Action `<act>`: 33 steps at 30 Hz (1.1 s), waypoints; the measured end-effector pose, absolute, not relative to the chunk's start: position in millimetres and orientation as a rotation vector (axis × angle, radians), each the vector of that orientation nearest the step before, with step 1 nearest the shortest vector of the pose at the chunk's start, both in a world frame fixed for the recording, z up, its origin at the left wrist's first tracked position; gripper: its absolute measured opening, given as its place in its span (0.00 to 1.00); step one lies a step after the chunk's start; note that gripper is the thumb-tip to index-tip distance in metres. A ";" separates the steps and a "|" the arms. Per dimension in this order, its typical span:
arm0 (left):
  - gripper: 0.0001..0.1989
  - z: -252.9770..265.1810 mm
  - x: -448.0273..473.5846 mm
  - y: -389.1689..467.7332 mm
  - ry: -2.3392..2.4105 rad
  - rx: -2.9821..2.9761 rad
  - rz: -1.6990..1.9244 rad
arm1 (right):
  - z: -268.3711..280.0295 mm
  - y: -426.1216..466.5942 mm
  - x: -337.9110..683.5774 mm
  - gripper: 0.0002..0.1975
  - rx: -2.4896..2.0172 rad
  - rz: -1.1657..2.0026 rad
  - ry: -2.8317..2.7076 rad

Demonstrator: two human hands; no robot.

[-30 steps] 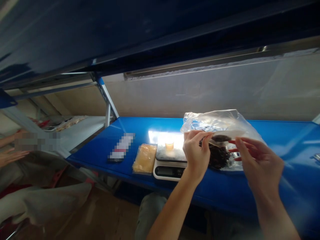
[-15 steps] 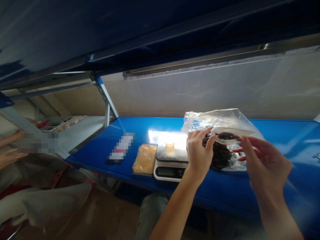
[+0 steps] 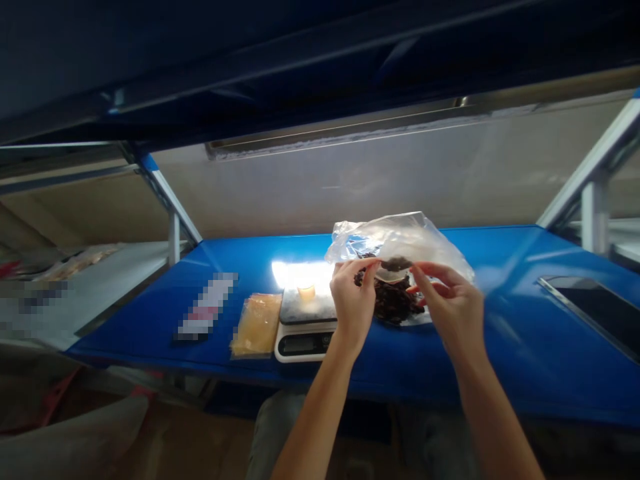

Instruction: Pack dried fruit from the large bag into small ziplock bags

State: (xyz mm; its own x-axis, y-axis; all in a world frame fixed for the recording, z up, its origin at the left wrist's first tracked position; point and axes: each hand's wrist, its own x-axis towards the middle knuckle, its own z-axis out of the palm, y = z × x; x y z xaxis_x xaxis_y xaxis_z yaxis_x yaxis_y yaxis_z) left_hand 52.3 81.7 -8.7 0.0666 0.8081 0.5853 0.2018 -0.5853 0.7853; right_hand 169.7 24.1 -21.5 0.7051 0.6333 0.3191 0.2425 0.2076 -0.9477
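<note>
Plastic pouch [image 3: 397,264], long axis left-to-right, pinched by left hand [image 3: 354,297] and right hand [image 3: 453,303].

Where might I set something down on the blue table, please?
The blue table has bare room between the right hand and the phone, with a smaller patch between the yellow packets and the wall. It is crowded from those packets across the scale to the clear bag and dark pieces.

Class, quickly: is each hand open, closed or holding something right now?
Left hand: closed, pinching one end of a small bag.
Right hand: closed, pinching the small bag's other end.
</note>
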 end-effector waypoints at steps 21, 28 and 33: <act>0.06 -12.9 49.0 84.4 1.065 2.220 1.554 | -20.3 22.9 164.7 0.16 -1.512 0.160 -0.885; 0.06 -11.2 49.6 82.6 1.044 2.115 1.613 | -17.2 22.2 164.2 0.17 -1.408 0.194 -0.774; 0.11 -11.0 50.0 84.0 1.033 1.973 1.520 | -19.9 24.6 165.2 0.17 -1.397 0.180 -0.834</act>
